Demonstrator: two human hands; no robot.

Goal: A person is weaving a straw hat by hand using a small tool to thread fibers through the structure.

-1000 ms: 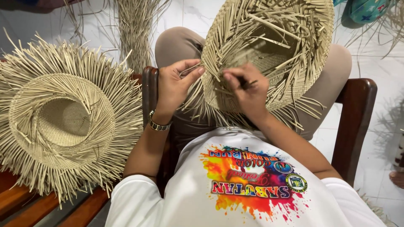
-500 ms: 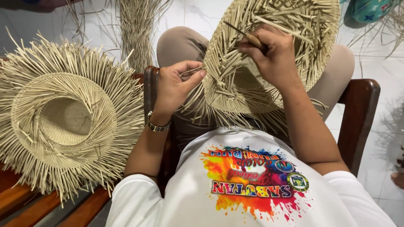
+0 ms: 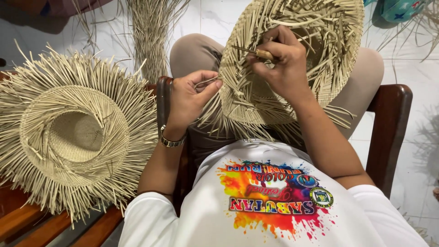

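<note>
Woven straw hat (image 3: pixel 292 59), unfinished, rests tilted on the person's lap with its hollow crown facing them, likely so the loose strand ends around the brim stay within reach. Left hand (image 3: pixel 190 98) pinches a single straw strand (image 3: pixel 206 82) between thumb and forefinger at the hat's near edge, wrist bent back, a wristwatch (image 3: pixel 171 139) on it. Right hand (image 3: pixel 281 64) is curled closed around a slim wooden-handled tool (image 3: pixel 260 53), whose point aims left into the weave; the forearm reaches up across the hat. A second unfinished straw hat (image 3: pixel 75 137) with a fringe of loose ends lies crown-up on the wooden bench (image 3: pixel 27 219) to the left, well apart from both hands.
</note>
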